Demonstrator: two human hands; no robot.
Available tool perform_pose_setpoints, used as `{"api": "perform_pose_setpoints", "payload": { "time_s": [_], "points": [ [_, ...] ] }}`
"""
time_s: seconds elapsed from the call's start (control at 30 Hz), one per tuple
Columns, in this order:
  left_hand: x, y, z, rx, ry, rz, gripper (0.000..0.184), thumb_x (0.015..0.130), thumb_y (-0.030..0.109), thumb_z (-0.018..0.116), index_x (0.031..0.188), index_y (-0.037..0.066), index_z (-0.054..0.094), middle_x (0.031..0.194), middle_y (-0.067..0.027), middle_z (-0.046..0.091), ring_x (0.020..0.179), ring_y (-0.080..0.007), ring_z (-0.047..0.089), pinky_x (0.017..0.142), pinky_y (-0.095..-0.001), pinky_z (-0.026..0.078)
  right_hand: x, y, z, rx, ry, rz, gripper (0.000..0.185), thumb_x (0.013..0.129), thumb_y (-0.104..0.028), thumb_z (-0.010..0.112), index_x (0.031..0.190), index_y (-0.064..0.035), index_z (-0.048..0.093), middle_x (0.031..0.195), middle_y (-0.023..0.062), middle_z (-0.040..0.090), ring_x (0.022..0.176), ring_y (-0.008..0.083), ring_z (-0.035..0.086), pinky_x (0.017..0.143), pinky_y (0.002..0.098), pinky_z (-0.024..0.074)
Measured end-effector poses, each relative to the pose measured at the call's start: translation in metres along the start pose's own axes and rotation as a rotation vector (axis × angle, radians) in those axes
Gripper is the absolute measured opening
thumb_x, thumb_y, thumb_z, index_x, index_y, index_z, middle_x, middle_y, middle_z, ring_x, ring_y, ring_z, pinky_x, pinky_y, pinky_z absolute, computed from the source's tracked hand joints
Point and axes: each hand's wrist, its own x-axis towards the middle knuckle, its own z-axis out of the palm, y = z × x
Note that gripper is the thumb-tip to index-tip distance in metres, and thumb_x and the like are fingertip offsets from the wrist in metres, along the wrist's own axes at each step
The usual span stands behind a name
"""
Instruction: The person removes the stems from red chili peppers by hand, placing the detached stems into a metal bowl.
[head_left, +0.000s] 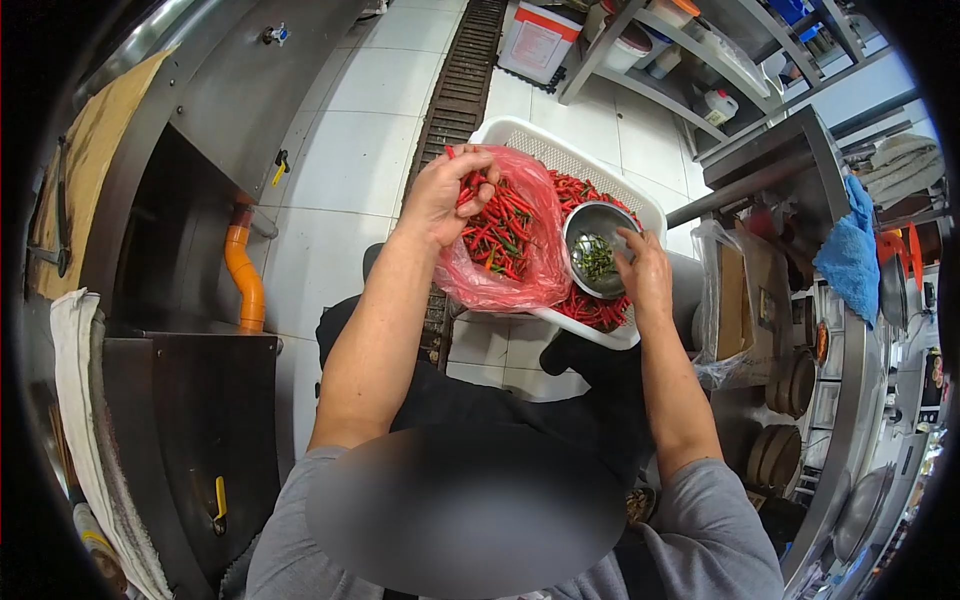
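My left hand (450, 198) is curled around red chili peppers (466, 187) at the left side of an open pink plastic bag (545, 215). More red chilies (505, 228), with a few green bits among them, fill the bag. My right hand (646, 272) hangs at the right rim of a metal bowl (580, 225), thumb and fingers apart, with nothing visible between them. Green chili stems (597, 258) lie in the bowl. Both bag and bowl rest on a white plastic basket (640, 190) that holds loose red chilies (600, 312).
A drain grate (440, 150) runs along the tiled floor. On the left stand steel units with an orange pipe (238, 270). Beyond the basket are a white tub with a red lid (538, 45) and a shelf rack (660, 85). A plastic-wrapped cardboard box (750, 300) stands at right.
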Motion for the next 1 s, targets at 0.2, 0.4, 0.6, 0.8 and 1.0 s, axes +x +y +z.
{"api": "perform_pose_setpoints", "payload": {
  "time_s": [0.2, 0.4, 0.6, 0.8, 1.0],
  "points": [
    [-0.001, -0.002, 0.007, 0.117, 0.053, 0.0, 0.01, 0.09, 0.009, 0.061, 0.089, 0.007, 0.051, 0.074, -0.0054, 0.059, 0.052, -0.0078, 0.052, 0.035, -0.0173, 0.031, 0.016, -0.063, 0.013, 0.305, -0.051, -0.201, 0.027, 0.081, -0.01, 0.07, 0.108, -0.0089, 0.068, 0.095, 0.0132, 0.062, 0.082, 0.0332, 0.065, 0.071, 0.043, 0.0516],
    [-0.001, 0.0, 0.007, 0.147, 0.05, 0.008, 0.011, 0.089, 0.008, 0.062, 0.088, 0.008, 0.051, 0.073, -0.005, 0.059, 0.051, -0.0073, 0.052, 0.035, -0.0174, 0.03, 0.033, -0.109, 0.08, 0.171, -0.234, -0.478, 0.023, 0.086, -0.017, 0.065, 0.107, -0.0103, 0.07, 0.097, 0.0126, 0.06, 0.087, 0.0324, 0.066, 0.074, 0.0441, 0.0539],
    [0.002, -0.001, -0.01, 0.41, 0.056, -0.065, 0.01, 0.086, 0.012, 0.067, 0.086, 0.007, 0.059, 0.071, -0.0014, 0.059, 0.054, -0.0079, 0.054, 0.039, -0.0196, 0.035, 0.048, -0.11, 0.077, -0.09, -0.457, -0.56, 0.021, 0.086, -0.018, 0.056, 0.097, -0.0125, 0.073, 0.093, 0.0118, 0.062, 0.093, 0.0301, 0.065, 0.075, 0.0444, 0.0543],
    [0.005, -0.031, -0.015, 1.539, -0.165, 0.053, 0.023, 0.08, 0.019, 0.073, 0.095, 0.002, 0.068, 0.082, -0.0093, 0.068, 0.073, -0.0167, 0.064, 0.069, -0.0334, 0.051, 0.058, -0.094, 0.04, 0.094, -0.283, -0.564, 0.016, 0.076, -0.01, 0.068, 0.092, -0.0091, 0.072, 0.082, 0.0114, 0.063, 0.078, 0.0336, 0.065, 0.071, 0.0443, 0.0527],
    [0.004, -0.026, -0.005, 1.029, -0.126, -0.066, 0.021, 0.087, 0.021, 0.07, 0.094, 0.002, 0.065, 0.077, -0.0061, 0.066, 0.063, -0.013, 0.061, 0.055, -0.0279, 0.046, 0.045, -0.1, 0.032, 0.456, -0.123, -0.242, 0.029, 0.08, -0.012, 0.073, 0.109, -0.006, 0.069, 0.086, 0.0101, 0.069, 0.067, 0.0207, 0.065, 0.063, 0.0335, 0.0521]
  ]
}}
